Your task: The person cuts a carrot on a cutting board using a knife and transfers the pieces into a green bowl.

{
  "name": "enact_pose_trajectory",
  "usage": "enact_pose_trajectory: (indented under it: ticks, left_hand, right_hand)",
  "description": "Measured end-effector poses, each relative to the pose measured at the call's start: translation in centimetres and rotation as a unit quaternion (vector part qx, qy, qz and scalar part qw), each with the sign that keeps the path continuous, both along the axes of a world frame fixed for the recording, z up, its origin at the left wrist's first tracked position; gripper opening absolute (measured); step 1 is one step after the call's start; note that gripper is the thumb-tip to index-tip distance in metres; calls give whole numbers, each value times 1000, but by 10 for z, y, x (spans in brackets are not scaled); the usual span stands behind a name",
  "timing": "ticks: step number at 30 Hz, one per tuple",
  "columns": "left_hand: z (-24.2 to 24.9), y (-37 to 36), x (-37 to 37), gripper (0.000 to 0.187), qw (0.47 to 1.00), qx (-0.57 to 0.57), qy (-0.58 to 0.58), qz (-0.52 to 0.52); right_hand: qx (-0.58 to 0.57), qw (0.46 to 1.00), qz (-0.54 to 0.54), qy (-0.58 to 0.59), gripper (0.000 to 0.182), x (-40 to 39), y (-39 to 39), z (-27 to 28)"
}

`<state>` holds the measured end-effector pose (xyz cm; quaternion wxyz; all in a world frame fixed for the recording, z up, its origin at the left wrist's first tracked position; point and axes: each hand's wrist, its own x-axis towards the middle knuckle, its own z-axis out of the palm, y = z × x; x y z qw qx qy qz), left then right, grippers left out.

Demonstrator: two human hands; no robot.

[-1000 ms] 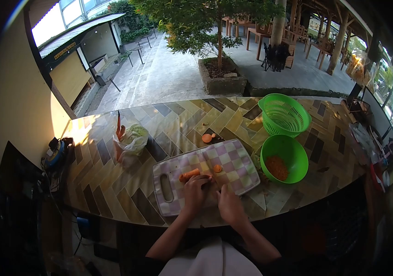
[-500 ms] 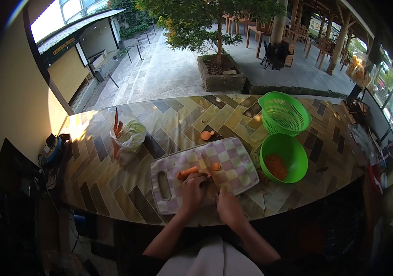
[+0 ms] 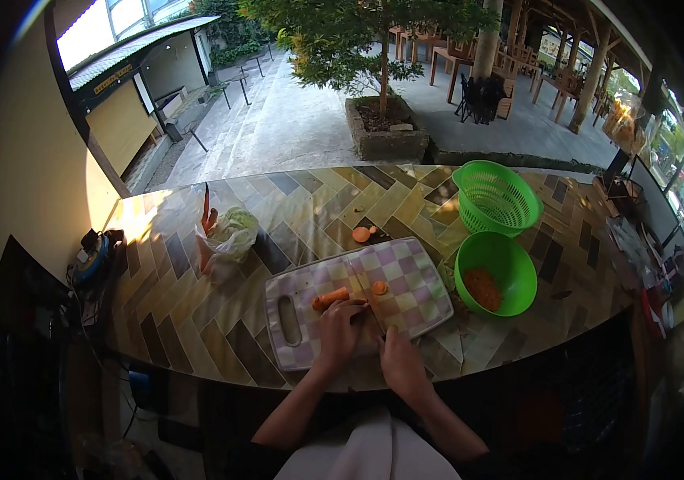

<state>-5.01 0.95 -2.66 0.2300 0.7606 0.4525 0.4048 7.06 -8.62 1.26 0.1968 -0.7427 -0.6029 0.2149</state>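
Pinning the carrot [image 3: 331,300] on the checked cutting board [image 3: 406,276] with our left hand [image 3: 337,332], fingers curled over it, we close our right hand [image 3: 400,364] around the knife [image 3: 375,314]. We judge we are mid-slicing, one cut round [image 3: 379,288] lying just beyond the blade. Next comes inching our fingertips back clear of the blade, then a straight downward cut.

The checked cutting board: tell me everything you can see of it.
The cutting board is a rectangle checked in pale purple and cream, plastic by the look, with rounded corners and an oblong handle slot at its left end. It lies flat and slightly askew on the tiled counter, near the front edge. A carrot piece and a round carrot slice lie on it. The left hand rests on it, holding the carrot; the right hand covers its near edge.
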Motion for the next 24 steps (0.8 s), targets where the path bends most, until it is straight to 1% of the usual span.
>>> enact_pose_trajectory:
  ticks: [7, 10, 16, 19, 24]
  left_hand:
    - [4, -1, 0, 16, 1000, 8, -3, -3]
    - [3, -1, -1, 16, 1000, 25, -1, -3]
    - [4, -2, 0, 15, 999, 17, -38, 3]
    - [6, 0, -1, 15, 1000, 11, -24, -4]
    - [3, 0, -1, 14, 1000, 5, -25, -2]
  right_hand:
    - [-41, 999, -4, -28, 27, -5, 10, -1]
    - [-29, 999, -18, -41, 27, -8, 14, -7]
    - [50, 999, -16, -2, 29, 4, 3, -14]
    - [53, 999, -12, 8, 29, 4, -2, -11]
    - [-10, 999, -10, 30, 27, 3, -2, 0]
